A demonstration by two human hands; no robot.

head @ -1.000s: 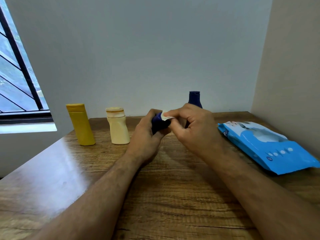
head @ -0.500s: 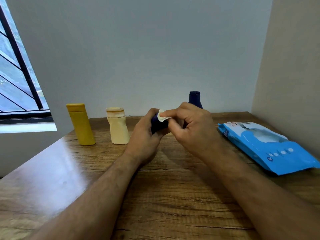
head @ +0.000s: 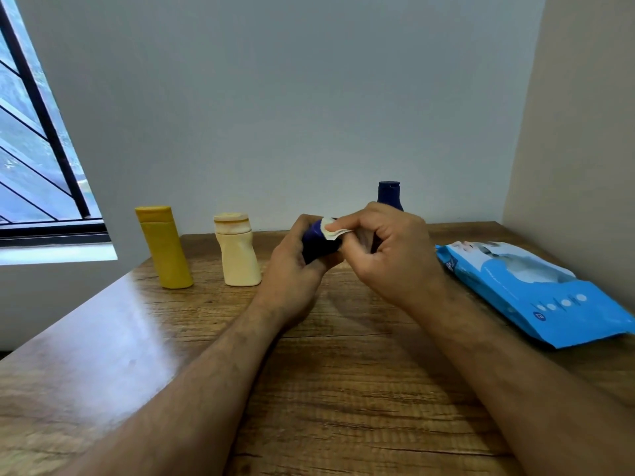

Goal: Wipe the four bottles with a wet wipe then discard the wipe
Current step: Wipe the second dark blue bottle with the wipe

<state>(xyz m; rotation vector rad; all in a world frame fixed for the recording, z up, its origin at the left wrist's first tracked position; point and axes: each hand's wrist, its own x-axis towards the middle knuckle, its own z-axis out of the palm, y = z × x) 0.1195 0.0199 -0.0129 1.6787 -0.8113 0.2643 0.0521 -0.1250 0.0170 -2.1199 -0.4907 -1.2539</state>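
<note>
My left hand [head: 292, 269] grips a small dark blue bottle [head: 318, 247], held just above the wooden table [head: 343, 372]. My right hand [head: 388, 252] pinches a white wet wipe [head: 330, 230] against the top of that bottle. A yellow bottle [head: 165, 247] and a cream bottle [head: 237, 250] stand upright at the back left. Behind my right hand stands a second dark blue bottle [head: 389, 194]; only its cap and shoulder show.
A blue pack of wet wipes [head: 536, 293] lies flat on the table at the right, close to the side wall. A window with dark bars [head: 34, 132] is at the left. The back wall runs right behind the bottles.
The wipe has shifted slightly up and left over the top of the held bottle as my right fingers rub it. Both hands stay in the same place.
</note>
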